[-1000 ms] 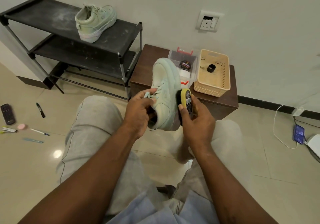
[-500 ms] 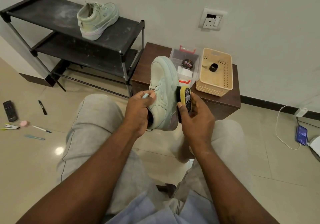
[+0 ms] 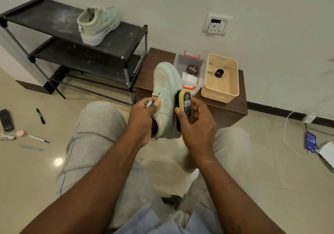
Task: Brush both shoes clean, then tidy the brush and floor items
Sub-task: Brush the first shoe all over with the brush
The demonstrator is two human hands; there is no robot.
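— So, what are the hands doing?
— The right hand (image 3: 197, 125) grips the brush (image 3: 184, 103), bristles against the side of the pale green shoe (image 3: 166, 89). The left hand (image 3: 142, 118) holds that shoe at its opening, above the knees.
— Which step?
— Brushing one shoe, I'd judge. The other shoe (image 3: 99, 25) sits on the rack (image 3: 54, 22). A marker (image 3: 40, 116) and a remote (image 3: 6, 120) lie on the floor. Next comes firm strokes, then swapping shoes.

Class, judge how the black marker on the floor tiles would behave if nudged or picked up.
The black marker looks slim and round, so a nudge would probably roll it across the glossy floor tiles. It seems rigid and likely light.
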